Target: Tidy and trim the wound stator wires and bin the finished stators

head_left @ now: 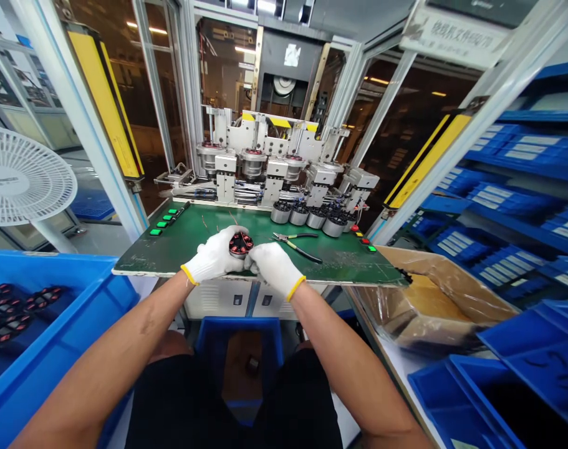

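Four metal cylinders with black tops [298,216] stand in a row on the right half of the table, close to the machine [269,159]; pliers [302,246] with dark green handles lie spread just beside the right hand [277,268], between it and the cylinders; green buttons [163,224] sit at the table's left end, with more coloured buttons at the right end. The wound coil part [241,244], black with red windings, is above the table's front edge; the gloved left hand [214,254] is clamped around its left side; the right hand, also gloved, has its fingertips drawn together at the part's lower right, but what they pinch is hidden.

The table [143,255] is green and scuffed, with thin wire scraps lying on it; a white fan [26,178] and a blue bin [78,330] of similar parts stand to the left; an open carton [433,299] and blue trays [522,149] are to the right.
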Demonstrator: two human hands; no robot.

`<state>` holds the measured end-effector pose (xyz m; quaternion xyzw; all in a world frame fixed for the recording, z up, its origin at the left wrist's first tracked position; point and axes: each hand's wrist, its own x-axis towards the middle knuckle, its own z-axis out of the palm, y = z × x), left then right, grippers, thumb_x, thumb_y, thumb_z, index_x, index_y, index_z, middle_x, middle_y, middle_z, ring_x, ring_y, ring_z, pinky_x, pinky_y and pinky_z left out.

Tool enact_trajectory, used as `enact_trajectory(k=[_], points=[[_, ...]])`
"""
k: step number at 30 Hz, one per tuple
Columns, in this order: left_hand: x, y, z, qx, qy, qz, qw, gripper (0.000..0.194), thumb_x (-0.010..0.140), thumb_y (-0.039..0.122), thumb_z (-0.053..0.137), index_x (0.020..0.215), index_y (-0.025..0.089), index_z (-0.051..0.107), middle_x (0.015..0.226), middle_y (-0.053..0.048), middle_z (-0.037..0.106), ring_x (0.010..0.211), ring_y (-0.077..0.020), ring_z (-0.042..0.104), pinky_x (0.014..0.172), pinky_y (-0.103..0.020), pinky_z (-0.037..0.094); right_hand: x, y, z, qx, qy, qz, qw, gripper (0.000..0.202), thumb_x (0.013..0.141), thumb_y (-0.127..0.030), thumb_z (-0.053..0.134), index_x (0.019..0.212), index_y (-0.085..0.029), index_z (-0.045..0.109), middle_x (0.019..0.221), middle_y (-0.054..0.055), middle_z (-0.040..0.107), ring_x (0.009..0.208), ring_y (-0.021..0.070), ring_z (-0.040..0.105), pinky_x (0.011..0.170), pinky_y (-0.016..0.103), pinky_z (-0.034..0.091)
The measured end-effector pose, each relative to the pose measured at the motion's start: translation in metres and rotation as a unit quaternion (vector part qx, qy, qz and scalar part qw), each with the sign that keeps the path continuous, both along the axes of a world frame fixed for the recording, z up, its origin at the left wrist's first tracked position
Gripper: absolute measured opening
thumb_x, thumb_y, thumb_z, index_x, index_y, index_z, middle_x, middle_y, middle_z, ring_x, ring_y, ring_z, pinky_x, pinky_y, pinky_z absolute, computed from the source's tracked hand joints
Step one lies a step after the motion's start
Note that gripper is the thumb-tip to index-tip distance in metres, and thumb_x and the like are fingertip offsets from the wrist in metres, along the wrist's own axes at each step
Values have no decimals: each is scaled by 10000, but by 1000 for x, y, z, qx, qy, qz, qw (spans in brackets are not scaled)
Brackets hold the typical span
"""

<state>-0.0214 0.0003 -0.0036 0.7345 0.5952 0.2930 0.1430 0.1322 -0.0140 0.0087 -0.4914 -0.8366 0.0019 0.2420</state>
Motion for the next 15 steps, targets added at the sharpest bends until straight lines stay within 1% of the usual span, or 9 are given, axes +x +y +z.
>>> enact_trajectory(k=[2,4,5,6,8,10,11,13,15], points=[[0,-1,0,1,1,5,1000,621,597,408,687,1193,322,534,1129,-14,664,1007,-281,636,851,-386,476,6,5,-3,-64,54,31,996,446,922,-215,324,604,-102,616,461,-22,538,355,69,439,339,136,371],[-1,-2,1,-3,-1,1,1000,608,603,414,682,1188,328,539,1120,-8,663,998,-276,637,831,-378,476,14,6,-6,-148,96,54,983,461,949,-170,241,786,-79,663,574,6,610,385,70,476,380,137,398],[-2,-3,1,-6,-3,-5,1000,614,600,427,686,1188,329,539,1123,-7,660,1002,-277,634,824,-377,476,18,5,-6,-169,106,52,979,429,950,-150,247,875,-89,664,666,28,648,439,79,526,429,148,426],[-2,-3,2,-7,-6,-11,1000,626,590,438,695,1186,331,538,1125,-4,658,1005,-278,632,820,-378,477,23,3,-4,-157,92,40,983,381,948,-150,278,941,-104,657,768,50,669,513,95,572,490,168,455],[-3,-3,3,-9,-10,-17,1000,646,565,438,713,1178,340,535,1117,6,657,997,-280,633,819,-386,478,31,-4,4,-52,-15,11,998,264,931,-184,387,1018,-147,634,935,79,663,678,151,625,618,233,484],[-3,-3,3,-13,-13,-16,1000,639,562,408,710,1173,339,536,1113,6,657,983,-279,636,821,-390,481,32,-10,15,57,-159,30,985,197,909,-236,481,1043,-178,614,995,94,632,803,214,622,702,299,476],[-3,-2,2,-14,-15,-15,1000,637,563,397,705,1174,334,537,1120,2,654,986,-280,635,829,-390,482,30,-11,20,82,-214,51,972,185,907,-276,508,1026,-181,611,987,100,622,829,238,614,719,325,469],[-3,0,2,-16,-17,-22,999,658,555,385,704,1187,316,535,1146,-11,645,1007,-284,628,855,-382,481,23,-9,25,83,-251,71,962,219,909,-369,534,961,-174,617,947,104,619,834,262,607,731,352,460],[-4,1,1,-15,-19,-31,999,676,551,383,707,1199,307,530,1152,-17,640,1016,-281,624,866,-373,481,16,1,22,41,-182,50,981,288,915,-436,533,902,-164,626,915,104,632,844,264,608,753,355,454]])
